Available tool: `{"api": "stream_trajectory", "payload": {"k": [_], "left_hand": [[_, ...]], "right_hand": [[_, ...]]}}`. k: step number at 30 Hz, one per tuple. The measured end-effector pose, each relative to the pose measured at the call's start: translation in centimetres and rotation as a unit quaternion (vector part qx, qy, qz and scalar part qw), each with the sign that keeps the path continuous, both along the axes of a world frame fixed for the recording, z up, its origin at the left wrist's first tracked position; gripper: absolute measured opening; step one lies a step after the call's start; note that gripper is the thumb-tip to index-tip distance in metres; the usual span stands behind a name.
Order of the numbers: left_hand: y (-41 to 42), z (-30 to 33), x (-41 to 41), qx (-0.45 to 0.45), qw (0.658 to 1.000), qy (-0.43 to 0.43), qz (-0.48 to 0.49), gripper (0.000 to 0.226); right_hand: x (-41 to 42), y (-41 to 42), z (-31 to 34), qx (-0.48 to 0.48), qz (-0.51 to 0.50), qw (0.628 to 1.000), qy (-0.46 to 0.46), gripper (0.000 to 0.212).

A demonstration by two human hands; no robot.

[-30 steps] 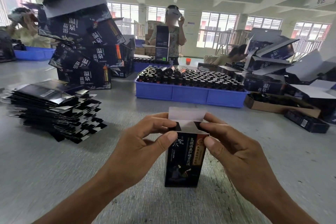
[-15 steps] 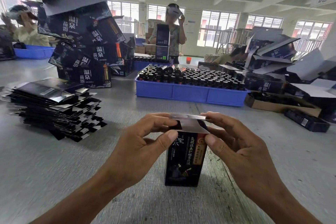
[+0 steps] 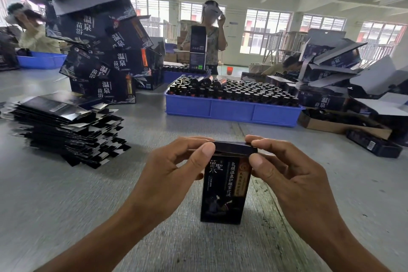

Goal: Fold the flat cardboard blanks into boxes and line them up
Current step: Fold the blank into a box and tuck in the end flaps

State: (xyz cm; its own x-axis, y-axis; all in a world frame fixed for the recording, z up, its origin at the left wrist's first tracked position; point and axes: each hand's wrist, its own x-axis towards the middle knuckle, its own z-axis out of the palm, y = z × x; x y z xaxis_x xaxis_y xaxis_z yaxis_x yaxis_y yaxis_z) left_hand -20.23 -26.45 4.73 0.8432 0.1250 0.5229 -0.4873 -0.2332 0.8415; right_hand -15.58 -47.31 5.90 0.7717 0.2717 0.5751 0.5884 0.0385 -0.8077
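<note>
Both hands (image 3: 167, 174) on upright box (image 3: 225, 192)

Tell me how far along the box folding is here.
Done: no lined-up row is visible. In hand: one upright box, top flap folded down, pinched at its top corners by the left hand and right hand. Left: a tall stack of flat blanks on the table.

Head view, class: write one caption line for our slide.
Both hands, left and right, pinch the lid of an upright black box on the table.
</note>
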Motion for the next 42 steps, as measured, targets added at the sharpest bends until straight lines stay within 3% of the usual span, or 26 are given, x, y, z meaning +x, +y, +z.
{"api": "stream_trajectory", "payload": {"k": [9,20,28,42], "left_hand": [[-0.4,-0.2,0.1,-0.019,1.000,-0.016,0.015,0.019],[-0.4,-0.4,-0.1,-0.028,0.999,-0.021,0.020,0.030],[-0.7,-0.4,-0.3,0.039,0.998,-0.032,0.046,0.033],[-0.3,-0.9,0.2,0.039,0.995,-0.084,0.038,0.025]], "right_hand": [[-0.1,0.1,0.0,0.001,-0.015,1.000,0.009,0.019],[-0.5,0.1,0.4,0.010,-0.033,0.999,0.019,0.023],[-0.6,0.3,0.7,0.013,-0.029,0.999,0.009,0.014],[0.4,-0.4,-0.2,-0.088,-0.053,0.988,-0.116,0.015]]}}
